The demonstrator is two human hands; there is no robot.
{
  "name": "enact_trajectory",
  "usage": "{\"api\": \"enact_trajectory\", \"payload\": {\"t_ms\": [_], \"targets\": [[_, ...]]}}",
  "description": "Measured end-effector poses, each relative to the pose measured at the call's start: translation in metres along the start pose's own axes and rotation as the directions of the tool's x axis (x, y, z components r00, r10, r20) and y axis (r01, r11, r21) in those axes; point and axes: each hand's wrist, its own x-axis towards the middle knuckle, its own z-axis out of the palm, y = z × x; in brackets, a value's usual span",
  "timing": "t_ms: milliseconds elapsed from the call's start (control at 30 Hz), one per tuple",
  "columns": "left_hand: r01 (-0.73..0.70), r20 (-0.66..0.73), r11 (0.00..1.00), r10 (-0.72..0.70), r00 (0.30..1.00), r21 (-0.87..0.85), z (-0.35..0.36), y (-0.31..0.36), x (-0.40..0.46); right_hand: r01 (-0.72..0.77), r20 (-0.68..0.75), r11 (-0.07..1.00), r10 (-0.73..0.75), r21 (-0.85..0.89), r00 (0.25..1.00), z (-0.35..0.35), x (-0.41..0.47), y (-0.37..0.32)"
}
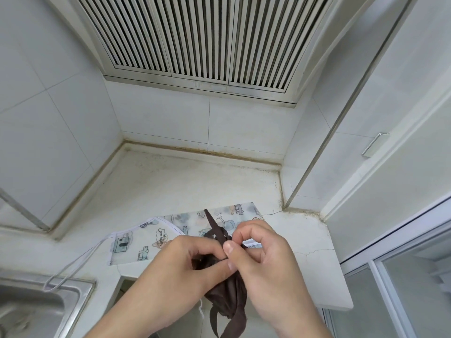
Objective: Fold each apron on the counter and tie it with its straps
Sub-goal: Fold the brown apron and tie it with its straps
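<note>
While the brown apron [228, 292] is held bunched up above the counter's [170, 181] front edge, its straps [216, 225] are pinched by both hands. L hand [192, 262]: fingers curled round the bundle, thumb and forefinger nipping a strap. R hand [263, 254]: thumb and forefinger closed on the same strap at the knot, other fingers curled. 1 strap end sticks up and away from the knuckles; 2 loose ends hang below the bundle, past the counter lip.

A 2nd apron, the printed apron [151, 237], is laid flat on the counter just behind the hands, its near edge running along the counter's front w/ its white strap [73, 264] trailing left and looping onto the sink rim. Behind it a wide bare stretch of counter is seen, bounded by tiled walls at back, left and right; grime is visible along the rear seam. At right the counter ends at a rounded edge beside a glass door [402, 289].

The sink [36, 306], bottom left: contents can't be told, basin blurred. A louvred vent [195, 37] is set overhead.
</note>
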Motion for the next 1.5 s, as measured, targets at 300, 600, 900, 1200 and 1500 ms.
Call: {"api": "enact_trajectory", "payload": {"t_ms": [300, 600, 900, 1200, 1500], "targets": [[0.065, -0.034, 0.989, -0.07, 0.997, -0.133, 0.006, 0.0, 0.004, -0.026, 0.041, 0.992, 0.021, 0.126, 0.999, -0.005, 0.004, 0.012], [0.079, -0.03, 0.952, -0.092, 0.995, -0.295, 0.006, 0.009, 0.004, 0.141, 0.168, 0.965, -0.18, 0.221, 0.969, -0.019, -0.003, 0.004], [-0.05, -0.154, 0.97, 0.013, 0.988, -0.239, 0.006, 0.007, 0.002, 0.116, -0.05, 0.992, -0.118, -0.051, 0.992, -0.01, -0.009, -0.005], [-0.121, -0.236, 0.973, 0.072, 0.969, -0.197, 0.006, 0.007, -0.001, 0.142, -0.202, 0.981, -0.168, -0.134, 0.965, -0.009, -0.016, -0.004], [-0.182, -0.222, 0.967, 0.141, 0.965, -0.178, 0.007, 0.005, -0.005, 0.079, -0.158, 0.991, -0.096, -0.108, 0.983, -0.002, -0.021, -0.019]]}}
